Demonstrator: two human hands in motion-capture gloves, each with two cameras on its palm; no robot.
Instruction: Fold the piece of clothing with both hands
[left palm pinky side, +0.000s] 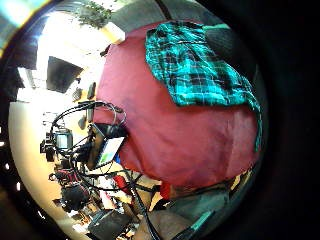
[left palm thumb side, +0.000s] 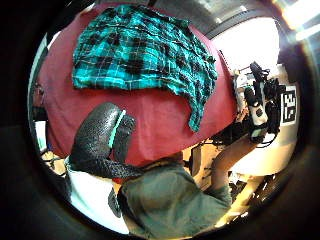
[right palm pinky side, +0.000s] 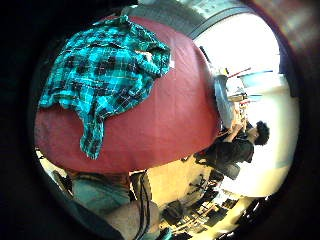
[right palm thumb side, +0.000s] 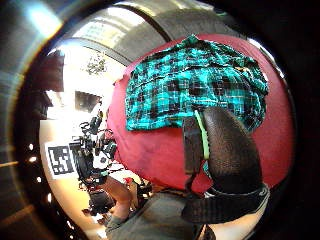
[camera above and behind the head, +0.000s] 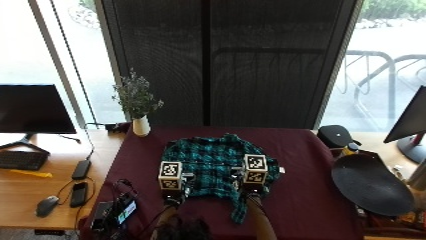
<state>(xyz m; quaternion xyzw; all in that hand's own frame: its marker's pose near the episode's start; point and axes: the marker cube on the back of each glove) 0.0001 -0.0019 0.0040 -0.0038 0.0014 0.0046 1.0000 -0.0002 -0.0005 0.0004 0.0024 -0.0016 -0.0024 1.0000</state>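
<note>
Dark maroon cloth covers the table (camera above and behind the head: 299, 200), backed by a window with black blinds. Near the middle of the table lies a teal plaid shirt (camera above and behind the head: 213, 162), spread flat, one sleeve trailing toward the near edge. Both hands hover over its near hem, the left hand (camera above and behind the head: 174, 192) and right hand (camera above and behind the head: 251, 189); I cannot tell whether their fingers are spread or curled. A white vase of flowers (camera above and behind the head: 140, 125) stands at the far left corner.

A teal plaid shirt (camera above and behind the head: 214, 165) lies spread and rumpled on a dark red tablecloth (camera above and behind the head: 299, 160) — one sleeve trails toward the near edge. Both hands, left hand (camera above and behind the head: 174, 192) and right hand (camera above and behind the head: 249, 189), sit over the shirt's near hem; their fingers are hidden.
</note>
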